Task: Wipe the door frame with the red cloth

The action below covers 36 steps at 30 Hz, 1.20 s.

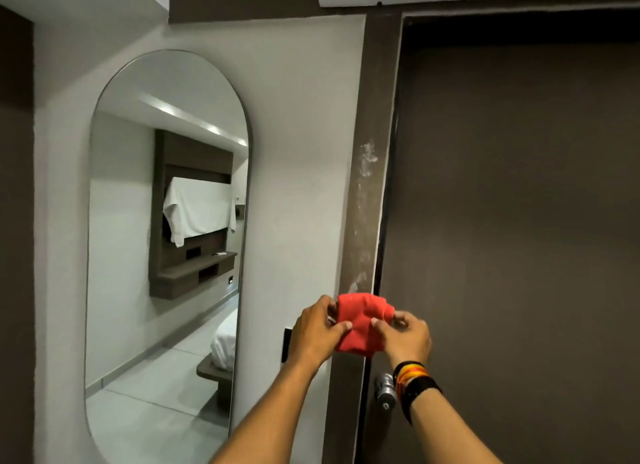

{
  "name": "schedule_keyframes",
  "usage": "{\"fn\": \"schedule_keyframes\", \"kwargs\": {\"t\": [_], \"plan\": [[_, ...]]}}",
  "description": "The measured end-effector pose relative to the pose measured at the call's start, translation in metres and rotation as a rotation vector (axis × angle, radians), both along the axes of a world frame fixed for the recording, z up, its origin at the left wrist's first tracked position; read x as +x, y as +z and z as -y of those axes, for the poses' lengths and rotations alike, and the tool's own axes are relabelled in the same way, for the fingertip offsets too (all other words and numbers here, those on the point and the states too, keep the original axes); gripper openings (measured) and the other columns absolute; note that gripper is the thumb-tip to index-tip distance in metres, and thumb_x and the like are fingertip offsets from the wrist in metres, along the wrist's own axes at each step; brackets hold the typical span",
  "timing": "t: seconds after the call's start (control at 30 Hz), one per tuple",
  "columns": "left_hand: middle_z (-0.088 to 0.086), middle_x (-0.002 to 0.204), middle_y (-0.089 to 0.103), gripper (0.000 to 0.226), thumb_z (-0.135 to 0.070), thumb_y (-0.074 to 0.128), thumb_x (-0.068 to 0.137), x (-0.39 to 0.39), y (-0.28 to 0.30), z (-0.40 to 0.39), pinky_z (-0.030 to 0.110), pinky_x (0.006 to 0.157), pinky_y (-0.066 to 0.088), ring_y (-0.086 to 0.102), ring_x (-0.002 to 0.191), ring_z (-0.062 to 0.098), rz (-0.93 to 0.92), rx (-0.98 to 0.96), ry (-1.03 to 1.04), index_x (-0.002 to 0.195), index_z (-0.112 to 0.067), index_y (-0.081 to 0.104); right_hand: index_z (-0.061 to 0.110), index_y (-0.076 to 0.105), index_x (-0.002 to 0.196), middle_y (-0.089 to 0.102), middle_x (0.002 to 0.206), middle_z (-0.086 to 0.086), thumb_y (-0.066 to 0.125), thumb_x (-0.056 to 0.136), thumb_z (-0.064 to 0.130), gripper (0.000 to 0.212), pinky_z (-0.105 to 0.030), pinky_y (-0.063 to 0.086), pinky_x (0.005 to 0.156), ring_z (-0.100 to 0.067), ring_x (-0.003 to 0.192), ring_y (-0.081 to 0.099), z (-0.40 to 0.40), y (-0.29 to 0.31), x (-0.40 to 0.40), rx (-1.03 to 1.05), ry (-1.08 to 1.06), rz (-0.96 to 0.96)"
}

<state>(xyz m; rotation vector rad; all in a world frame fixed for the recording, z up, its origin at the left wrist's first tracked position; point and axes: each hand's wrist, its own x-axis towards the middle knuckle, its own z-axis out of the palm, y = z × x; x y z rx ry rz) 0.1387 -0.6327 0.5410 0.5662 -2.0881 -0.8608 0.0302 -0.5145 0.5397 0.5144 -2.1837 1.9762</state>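
A folded red cloth (360, 320) is held up in front of the brown door frame (372, 124), at about handle height. My left hand (317, 328) pinches its left edge and my right hand (407, 335) pinches its right edge. Whether the cloth touches the frame cannot be told. White dusty smears run down the frame's vertical strip above the cloth. The dark brown door (519, 221) fills the right side and is closed against the frame.
A tall arched mirror (166, 221) hangs on the white wall left of the frame. A black wall switch (287, 344) sits just left of my left hand. A metal door handle (385, 391) is below the cloth, by my right wrist.
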Motion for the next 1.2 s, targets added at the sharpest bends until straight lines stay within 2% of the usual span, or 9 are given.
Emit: {"fn": "schedule_keyframes", "kwargs": {"t": [0.2,0.37,0.47,0.57,0.67,0.73,0.93,1.07,1.2], "plan": [[-0.005,0.1,0.074,0.032,-0.038,0.081,0.08,-0.034,-0.032,0.045,0.041,0.08,0.061,0.071,0.086,0.015,0.025,0.025,-0.032,0.103,-0.024,0.062,0.019,0.066,0.09,0.069,0.079,-0.005,0.079,0.078,0.022,0.018,-0.028,0.044,0.061,-0.028,0.077,0.065,0.046,-0.021,-0.009,-0.012,-0.118,0.059],[-0.011,0.098,0.067,0.033,-0.047,0.079,0.078,-0.053,-0.054,0.08,0.04,0.082,0.059,0.065,0.093,0.011,-0.035,-0.065,-0.017,0.098,-0.028,0.061,0.026,0.041,0.097,0.062,0.075,0.002,0.072,0.083,0.009,0.037,-0.02,0.034,0.053,-0.015,0.064,0.057,0.08,-0.051,-0.006,-0.138,-0.247,-0.078],[-0.012,0.116,0.062,0.048,-0.064,0.066,0.084,-0.048,-0.063,0.103,0.031,0.091,0.057,0.059,0.108,0.009,-0.088,-0.389,0.086,0.117,-0.029,0.061,0.031,0.04,0.088,0.048,0.085,0.007,0.066,0.083,0.002,0.04,-0.02,0.035,0.058,-0.017,0.072,0.05,0.099,-0.07,-0.006,-0.061,-0.352,-0.297],[-0.001,0.141,0.055,0.037,-0.042,0.05,0.101,-0.059,-0.04,0.131,0.038,0.111,0.047,0.052,0.131,0.019,-0.339,-0.678,0.182,0.132,-0.023,0.055,0.031,0.052,0.094,0.043,0.099,0.007,0.063,0.079,-0.001,0.037,-0.033,0.046,0.07,-0.018,0.088,0.046,0.12,-0.085,-0.014,0.039,-0.47,-0.437],[0.006,0.159,0.041,0.04,-0.031,0.036,0.107,-0.079,0.021,0.15,0.035,0.128,0.026,0.036,0.15,0.025,-0.46,-0.787,0.205,0.144,-0.019,0.046,0.036,0.061,0.115,0.048,0.117,0.003,0.06,0.087,0.029,0.029,-0.035,0.051,0.077,-0.017,0.099,0.045,0.137,-0.102,-0.016,0.06,-0.509,-0.447],[0.01,0.166,0.033,0.045,-0.027,0.034,0.108,-0.096,0.058,0.154,0.036,0.132,0.015,0.024,0.158,0.026,-0.486,-0.835,0.195,0.15,-0.016,0.04,0.042,0.061,0.129,0.051,0.128,0.003,0.061,0.084,0.049,0.045,-0.031,0.046,0.086,-0.018,0.102,0.046,0.142,-0.115,-0.011,0.072,-0.424,-0.445],[0.008,0.172,0.017,0.054,-0.022,0.032,0.109,-0.138,0.08,0.172,0.042,0.133,0.006,0.01,0.162,0.027,-0.494,-0.994,0.317,0.162,-0.015,0.024,0.04,0.035,0.148,0.034,0.157,-0.007,0.038,0.089,0.065,0.064,-0.044,0.042,0.1,-0.035,0.115,0.054,0.152,-0.135,-0.026,0.287,-0.531,-0.638],[0.01,0.172,0.017,0.055,-0.02,0.028,0.109,-0.14,0.078,0.174,0.043,0.133,0.006,0.009,0.162,0.027,-0.49,-1.038,0.292,0.163,-0.014,0.019,0.022,0.024,0.154,0.011,0.166,-0.021,0.025,0.099,0.056,0.065,-0.059,0.028,0.115,-0.043,0.15,0.022,0.156,-0.141,-0.039,0.373,-0.534,-0.814],[0.014,0.171,0.024,0.053,-0.018,0.029,0.109,-0.14,0.076,0.173,0.043,0.133,0.009,0.015,0.161,0.03,-0.495,-1.024,0.287,0.162,-0.011,0.024,0.019,0.009,0.161,-0.005,0.17,-0.018,0.027,0.101,0.054,0.071,-0.066,0.017,0.121,-0.041,0.157,-0.001,0.166,-0.124,-0.052,0.372,-0.552,-0.829]]}}
